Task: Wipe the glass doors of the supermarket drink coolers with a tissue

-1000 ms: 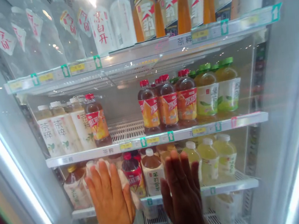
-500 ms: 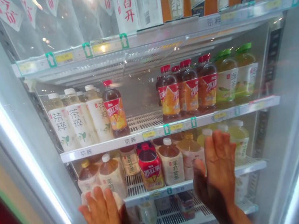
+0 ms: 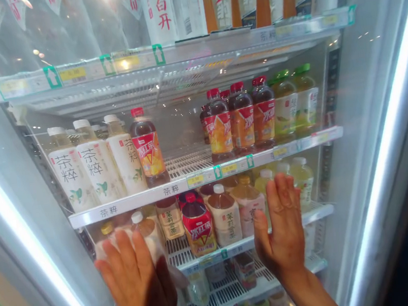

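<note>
Both of my hands lie flat against the glass door (image 3: 186, 130) of a drinks fridge. My left hand (image 3: 140, 285) is at the lower left, fingers stretched out, pressing a white cloth (image 3: 156, 246) onto the glass. My right hand (image 3: 284, 232) is spread flat on the bare glass at the lower middle and holds nothing. Behind the glass between the hands stands a red-labelled tea bottle (image 3: 198, 223), next to white-labelled bottles (image 3: 225, 215).
The middle shelf (image 3: 178, 188) carries white-labelled bottles (image 3: 94, 166), red-capped bottles (image 3: 240, 118) and green-capped ones (image 3: 294, 102). Bright light strips run down the door frame at the left (image 3: 25, 244) and right (image 3: 385, 150). Lower wire shelves (image 3: 222, 299) hold more bottles.
My hands have slid apart on the glass: the left with the cloth down and to the left, the right over to the right. The view has shifted a little.
</note>
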Motion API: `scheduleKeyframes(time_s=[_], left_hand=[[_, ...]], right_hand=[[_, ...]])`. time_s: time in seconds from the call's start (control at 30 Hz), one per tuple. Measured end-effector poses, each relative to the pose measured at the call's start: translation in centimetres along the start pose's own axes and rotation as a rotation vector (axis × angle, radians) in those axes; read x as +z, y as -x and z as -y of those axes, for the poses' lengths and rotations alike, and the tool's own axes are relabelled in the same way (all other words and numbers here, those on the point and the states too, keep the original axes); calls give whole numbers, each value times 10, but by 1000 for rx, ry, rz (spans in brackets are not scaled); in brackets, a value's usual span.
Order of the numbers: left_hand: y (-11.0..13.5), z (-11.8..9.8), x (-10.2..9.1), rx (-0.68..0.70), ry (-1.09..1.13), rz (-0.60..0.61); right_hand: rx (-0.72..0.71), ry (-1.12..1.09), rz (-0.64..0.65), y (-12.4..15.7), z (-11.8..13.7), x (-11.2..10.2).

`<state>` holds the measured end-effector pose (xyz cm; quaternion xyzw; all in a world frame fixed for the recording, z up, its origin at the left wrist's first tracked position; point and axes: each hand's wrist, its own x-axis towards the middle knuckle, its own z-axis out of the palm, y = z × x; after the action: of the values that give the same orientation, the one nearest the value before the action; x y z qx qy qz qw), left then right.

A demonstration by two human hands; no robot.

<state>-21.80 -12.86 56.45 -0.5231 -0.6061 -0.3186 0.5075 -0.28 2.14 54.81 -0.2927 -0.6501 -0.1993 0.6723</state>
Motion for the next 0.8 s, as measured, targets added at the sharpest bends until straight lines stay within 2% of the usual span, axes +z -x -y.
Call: scheduleKeyframes(time_s=[0.1,0.17,0.3,0.37,0.5,0.57,0.67,0.73,0.8], left_hand=[[-33,-9,2,-1,11,-69],[-35,-26,6,8,13,-69],[-18,-74,19,131,38,-13],[-29,-93,22,135,50,-18],[-61,-123,29,54,64,-14],[-57,-142,36,94,75,1],[-51,-171,46,228,91,30],[-72,-183,48,246,83,14],[-111,-192,47,207,79,-67]], right_hand=[[0,2,7,0,0,-2],[-10,-5,25,0,-2,-4],[-32,-19,71,0,-8,-8],[-63,-12,81,-1,-12,-11],[-158,-2,126,-4,-27,-18],[-203,-10,147,-7,-40,-22],[-249,-33,125,-24,-69,-30],[-282,-47,97,-46,-94,-35],[-337,-59,86,-74,-118,-41]])
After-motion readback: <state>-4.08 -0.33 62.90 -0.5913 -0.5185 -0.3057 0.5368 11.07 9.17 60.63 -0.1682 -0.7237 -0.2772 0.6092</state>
